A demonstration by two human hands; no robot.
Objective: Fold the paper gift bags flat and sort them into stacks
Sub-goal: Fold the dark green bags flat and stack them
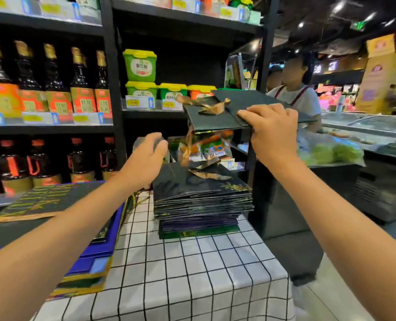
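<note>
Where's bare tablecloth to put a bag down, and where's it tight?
The checked tablecloth is bare in front of the tall stack, right of the blue and black stack. A narrow strip runs between the stacks. The back right corner is crowded: the right hand holds a folded bag above the tall stack.

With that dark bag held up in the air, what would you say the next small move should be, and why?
Probably lower the folded dark bag, which the right hand grips by its near edge, onto the stack of flat bags directly below. The left hand hovers free to tuck the dangling ribbon handles.
</note>
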